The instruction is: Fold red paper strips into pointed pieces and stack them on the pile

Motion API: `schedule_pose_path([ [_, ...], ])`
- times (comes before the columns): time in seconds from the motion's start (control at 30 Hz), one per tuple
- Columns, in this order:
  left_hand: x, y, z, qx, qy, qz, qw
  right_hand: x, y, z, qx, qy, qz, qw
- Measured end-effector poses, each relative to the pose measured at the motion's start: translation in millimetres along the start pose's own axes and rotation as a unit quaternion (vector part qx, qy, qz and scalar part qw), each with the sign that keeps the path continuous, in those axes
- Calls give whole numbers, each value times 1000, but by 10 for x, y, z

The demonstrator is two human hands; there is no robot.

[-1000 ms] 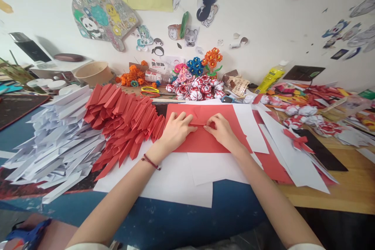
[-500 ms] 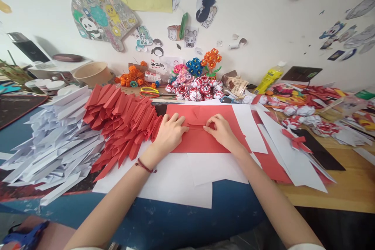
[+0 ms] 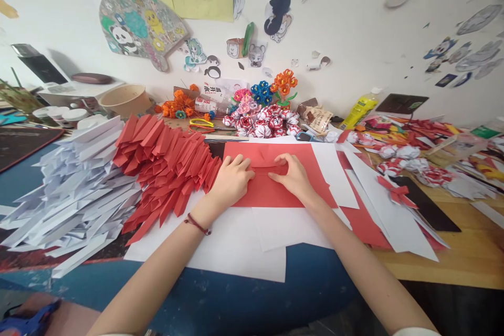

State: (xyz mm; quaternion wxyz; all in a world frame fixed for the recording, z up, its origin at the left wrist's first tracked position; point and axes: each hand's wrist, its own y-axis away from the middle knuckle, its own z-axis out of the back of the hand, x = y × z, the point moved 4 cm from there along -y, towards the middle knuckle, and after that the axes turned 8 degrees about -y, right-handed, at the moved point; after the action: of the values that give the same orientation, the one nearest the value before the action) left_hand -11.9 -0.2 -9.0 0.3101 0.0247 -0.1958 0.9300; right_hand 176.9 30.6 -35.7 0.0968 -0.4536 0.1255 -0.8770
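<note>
A small folded piece of red paper lies over a larger red sheet. My left hand rests at the left end of the fold, fingers curled and thumb pressed in against the paper. At the right end is my right hand. Its thumb and index finger stand apart, the index finger by the folded edge and the thumb lower, over the red sheet. White sheets stick out beneath the red one.
To the left are a heap of folded red strips and a heap of folded white strips. Red-and-white paper flowers stand behind the sheets. More white paper and a yellow bottle are on the right.
My right thumb and index finger have parted from a pinch at the fold, the index finger moving up. My left hand has barely moved. The view has shifted slightly.
</note>
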Motion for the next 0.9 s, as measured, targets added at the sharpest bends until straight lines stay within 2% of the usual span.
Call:
schedule_pose_path([
  [0.17,9,3,-14,3,-3,11,1000,-33,-13,81,-14,-25,-30,999],
  [0.43,39,9,-34,3,8,19,1000,-100,-15,144,26,-74,-57,995],
  [0.67,29,-24,28,-18,15,48,999,33,23,160,41,-11,35,998],
  [0.9,-55,-58,-13,-9,4,-1,1000,118,66,148,56,116,91,988],
])
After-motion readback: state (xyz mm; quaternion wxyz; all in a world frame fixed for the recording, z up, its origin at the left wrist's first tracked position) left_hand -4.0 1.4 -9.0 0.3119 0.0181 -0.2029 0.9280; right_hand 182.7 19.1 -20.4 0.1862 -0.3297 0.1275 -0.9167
